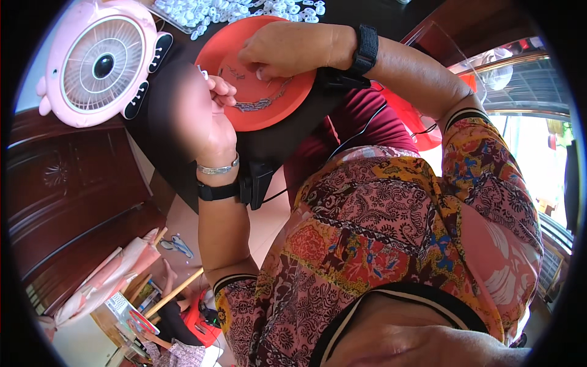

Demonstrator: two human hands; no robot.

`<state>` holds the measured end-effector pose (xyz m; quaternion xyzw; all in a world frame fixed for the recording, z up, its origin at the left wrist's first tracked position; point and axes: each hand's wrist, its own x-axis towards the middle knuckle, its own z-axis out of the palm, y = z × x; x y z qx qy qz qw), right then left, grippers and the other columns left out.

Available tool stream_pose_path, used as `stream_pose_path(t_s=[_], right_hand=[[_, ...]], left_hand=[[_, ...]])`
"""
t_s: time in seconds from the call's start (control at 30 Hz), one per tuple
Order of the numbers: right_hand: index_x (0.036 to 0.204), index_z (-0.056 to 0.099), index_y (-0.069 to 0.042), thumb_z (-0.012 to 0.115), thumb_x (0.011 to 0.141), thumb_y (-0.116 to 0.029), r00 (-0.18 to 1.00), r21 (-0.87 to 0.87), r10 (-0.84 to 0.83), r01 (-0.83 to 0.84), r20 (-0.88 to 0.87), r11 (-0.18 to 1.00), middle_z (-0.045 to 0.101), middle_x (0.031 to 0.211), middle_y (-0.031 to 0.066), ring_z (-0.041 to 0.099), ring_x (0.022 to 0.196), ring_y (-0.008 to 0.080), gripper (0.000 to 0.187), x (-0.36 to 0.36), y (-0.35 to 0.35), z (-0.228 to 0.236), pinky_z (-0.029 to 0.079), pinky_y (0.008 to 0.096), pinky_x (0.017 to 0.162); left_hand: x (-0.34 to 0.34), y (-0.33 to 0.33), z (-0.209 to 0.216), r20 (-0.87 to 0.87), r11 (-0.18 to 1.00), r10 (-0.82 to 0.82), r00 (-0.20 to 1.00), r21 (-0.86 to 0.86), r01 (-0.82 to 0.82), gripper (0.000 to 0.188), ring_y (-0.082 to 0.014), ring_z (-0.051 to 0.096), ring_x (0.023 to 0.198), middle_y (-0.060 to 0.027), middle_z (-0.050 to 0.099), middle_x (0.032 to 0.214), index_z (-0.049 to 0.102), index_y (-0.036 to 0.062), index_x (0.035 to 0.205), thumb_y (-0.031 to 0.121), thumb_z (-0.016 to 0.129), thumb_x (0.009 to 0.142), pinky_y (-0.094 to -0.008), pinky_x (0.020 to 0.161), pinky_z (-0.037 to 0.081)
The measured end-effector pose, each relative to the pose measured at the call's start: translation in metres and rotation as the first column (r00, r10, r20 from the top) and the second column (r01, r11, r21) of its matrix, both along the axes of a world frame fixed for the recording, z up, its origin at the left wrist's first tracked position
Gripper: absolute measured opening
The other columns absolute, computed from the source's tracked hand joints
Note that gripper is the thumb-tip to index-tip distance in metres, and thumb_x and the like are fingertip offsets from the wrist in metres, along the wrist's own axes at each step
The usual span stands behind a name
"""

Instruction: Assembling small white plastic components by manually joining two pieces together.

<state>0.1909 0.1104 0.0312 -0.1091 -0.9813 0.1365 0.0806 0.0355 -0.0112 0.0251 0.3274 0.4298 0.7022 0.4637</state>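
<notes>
From here, the left hand [211,113] seems to pinch a white piece [203,73]; the right hand [282,49], grip unclear to me, apparently picks at metal bits [260,105] beneath, calling for delicate fingertips.

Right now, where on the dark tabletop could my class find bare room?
Bare tabletop shows between the heaped white pieces and the right wrist's black band. Another strip borders the near rim of the red plate. Crowded: the heap itself and the plate, where small metal pieces lie near the left hand and right hand.
</notes>
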Motion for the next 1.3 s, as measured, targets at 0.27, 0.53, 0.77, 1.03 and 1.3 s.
stream_pose_path(t_s=[0.27,0.53,0.77,1.03,1.3], right_hand=[[0.088,0.058,0.001,0.066,0.08,-0.017,0.996,-0.152,-0.068,0.058,-0.062,0.987,0.061,0.079,0.0116,0.062,0.075,0.026,0.022,0.005,-0.001,0.002,0.048,0.0352,0.068],[0.103,0.063,-0.002,0.063,0.089,-0.012,0.884,-0.957,-0.399,-0.148,-0.242,0.25,0.065,0.087,0.0007,0.061,0.074,0.0051,0.017,0.012,-0.003,0.003,0.051,0.0164,0.064],[0.104,0.061,0.0,0.061,0.089,-0.01,0.883,-0.967,-0.398,-0.249,-0.249,0.054,0.066,0.089,0.0027,0.063,0.073,0.0051,0.018,0.014,-0.007,0.004,0.053,0.0164,0.063],[0.097,0.066,0.0,0.068,0.085,-0.015,0.856,-0.954,-0.432,-0.205,-0.283,0.218,0.066,0.08,0.001,0.062,0.07,0.0054,0.019,0.015,-0.017,0.013,0.051,0.0172,0.063],[0.097,0.064,-0.003,0.065,0.088,-0.016,0.853,-0.879,-0.392,-0.147,-0.345,0.455,0.062,0.078,-0.002,0.058,0.069,0.0024,0.016,0.017,-0.018,0.016,0.049,0.0173,0.063]], left_hand=[[0.006,-0.001,0.003,-0.03,1.0,-0.014,0.999,0.002,0.014,0.014,-0.0181,0.055,0.059,-0.0081,0.055,0.067,0.051,0.0032,0.077,0.012,0.047,0.086,-0.026,0.053,0.043],[0.016,-0.005,0.006,-0.168,0.999,-0.033,0.985,-0.031,0.029,0.013,-0.0142,0.055,0.06,-0.006,0.056,0.069,0.052,0.0018,0.079,0.01,0.048,0.088,-0.0238,0.054,0.042],[0.024,-0.008,0.009,-0.248,0.998,-0.04,0.968,-0.048,0.029,0.014,-0.0118,0.051,0.058,-0.0044,0.054,0.065,0.053,0.0022,0.077,0.01,0.048,0.088,-0.0223,0.054,0.04],[0.024,-0.008,0.008,-0.299,0.997,-0.042,0.953,-0.074,0.02,0.017,-0.0103,0.048,0.055,-0.0029,0.051,0.06,0.051,0.0023,0.071,0.01,0.05,0.086,-0.0221,0.052,0.037],[0.026,-0.008,0.005,-0.317,0.994,-0.047,0.947,-0.104,0.014,0.015,-0.0089,0.047,0.054,-0.0014,0.051,0.061,0.055,0.002,0.074,0.012,0.052,0.085,-0.0212,0.052,0.037]])
